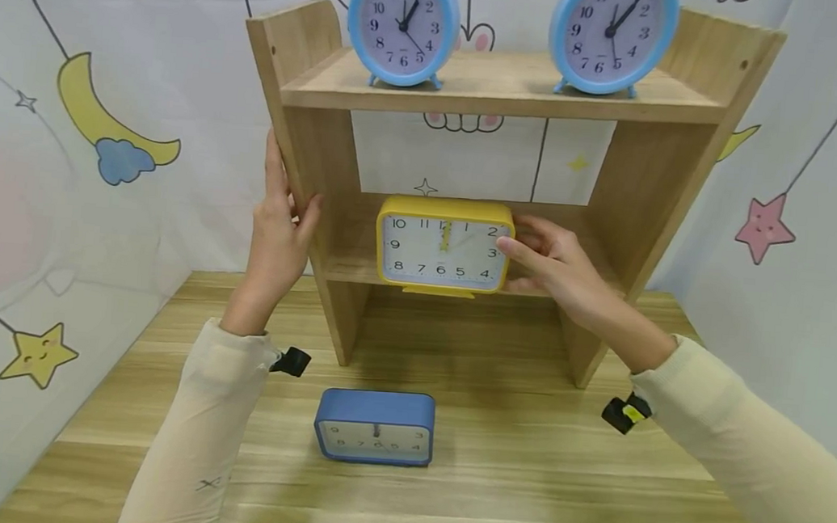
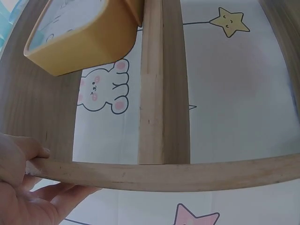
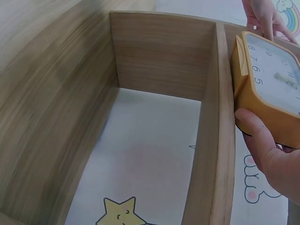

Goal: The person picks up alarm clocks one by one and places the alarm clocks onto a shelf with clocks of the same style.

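Between both hands (image 1: 279,235) (image 1: 567,270), yellow clock (image 1: 444,255), right gripping

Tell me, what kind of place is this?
Perhaps a little play or practice booth: cartoon-printed walls, a wood-grained table, and a wooden shelf with blue alarm clocks on top.

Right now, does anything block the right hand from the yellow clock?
Nothing visible does: the right hand grips the yellow clock directly, thumb on its front. The dark blue clock stands lower down on the table, not between them.
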`<move>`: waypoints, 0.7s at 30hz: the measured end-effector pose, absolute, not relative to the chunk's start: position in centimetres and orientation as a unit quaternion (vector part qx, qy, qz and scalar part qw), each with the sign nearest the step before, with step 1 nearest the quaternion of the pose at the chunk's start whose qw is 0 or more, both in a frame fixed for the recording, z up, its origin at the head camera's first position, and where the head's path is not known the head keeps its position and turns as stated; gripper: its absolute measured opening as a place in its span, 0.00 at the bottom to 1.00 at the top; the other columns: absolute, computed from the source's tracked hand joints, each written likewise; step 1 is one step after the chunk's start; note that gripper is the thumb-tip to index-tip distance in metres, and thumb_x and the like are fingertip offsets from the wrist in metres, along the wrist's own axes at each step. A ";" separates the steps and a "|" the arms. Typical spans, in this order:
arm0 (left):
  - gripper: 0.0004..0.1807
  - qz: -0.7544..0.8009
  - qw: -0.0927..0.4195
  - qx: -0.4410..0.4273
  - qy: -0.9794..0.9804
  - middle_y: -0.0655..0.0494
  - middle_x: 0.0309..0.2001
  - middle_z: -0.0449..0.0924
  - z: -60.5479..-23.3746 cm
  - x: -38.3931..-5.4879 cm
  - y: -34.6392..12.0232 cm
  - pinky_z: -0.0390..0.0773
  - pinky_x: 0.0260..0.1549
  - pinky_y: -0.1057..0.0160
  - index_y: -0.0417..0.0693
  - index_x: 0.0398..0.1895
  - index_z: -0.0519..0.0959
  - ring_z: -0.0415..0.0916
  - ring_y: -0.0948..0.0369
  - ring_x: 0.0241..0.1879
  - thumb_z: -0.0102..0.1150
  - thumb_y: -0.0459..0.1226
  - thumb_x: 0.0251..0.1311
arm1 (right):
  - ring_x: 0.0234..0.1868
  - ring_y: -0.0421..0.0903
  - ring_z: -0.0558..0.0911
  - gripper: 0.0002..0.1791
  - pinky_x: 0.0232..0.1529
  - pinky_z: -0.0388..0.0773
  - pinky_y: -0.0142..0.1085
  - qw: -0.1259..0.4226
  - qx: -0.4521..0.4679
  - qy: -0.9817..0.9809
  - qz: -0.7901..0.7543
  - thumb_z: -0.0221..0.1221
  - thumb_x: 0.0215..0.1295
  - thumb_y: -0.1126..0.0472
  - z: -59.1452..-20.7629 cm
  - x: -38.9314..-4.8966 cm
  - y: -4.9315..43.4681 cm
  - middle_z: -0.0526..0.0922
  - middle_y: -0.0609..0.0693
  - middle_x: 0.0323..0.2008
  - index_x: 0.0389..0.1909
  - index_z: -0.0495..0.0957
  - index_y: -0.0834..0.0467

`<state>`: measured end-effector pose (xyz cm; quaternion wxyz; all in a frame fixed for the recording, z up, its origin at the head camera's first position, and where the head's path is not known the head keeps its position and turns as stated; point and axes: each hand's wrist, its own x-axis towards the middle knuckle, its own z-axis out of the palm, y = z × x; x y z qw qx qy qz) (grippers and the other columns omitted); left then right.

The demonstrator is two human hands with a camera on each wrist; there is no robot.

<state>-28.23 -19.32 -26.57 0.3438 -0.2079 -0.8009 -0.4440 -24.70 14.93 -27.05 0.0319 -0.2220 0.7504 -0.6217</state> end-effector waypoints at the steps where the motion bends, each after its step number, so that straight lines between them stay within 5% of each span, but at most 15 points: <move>1: 0.45 -0.443 0.345 -0.209 -0.801 0.51 0.76 0.56 -26.6 -28.3 -19.3 0.80 0.49 0.43 0.52 0.81 0.35 0.73 0.47 0.60 0.51 0.29 0.71 | 0.60 0.56 0.76 0.32 0.48 0.83 0.44 0.030 -0.222 0.752 -0.620 0.54 0.76 0.54 -27.1 -24.8 14.9 0.73 0.62 0.63 0.74 0.58 0.63; 21: 0.45 -0.447 0.344 -0.213 -0.798 0.50 0.75 0.57 -26.7 -28.2 -19.4 0.81 0.47 0.43 0.53 0.81 0.35 0.74 0.45 0.59 0.50 0.29 0.71 | 0.59 0.55 0.77 0.30 0.43 0.85 0.44 0.007 -0.230 0.750 -0.620 0.55 0.76 0.56 -26.7 -26.4 12.7 0.75 0.62 0.61 0.73 0.61 0.63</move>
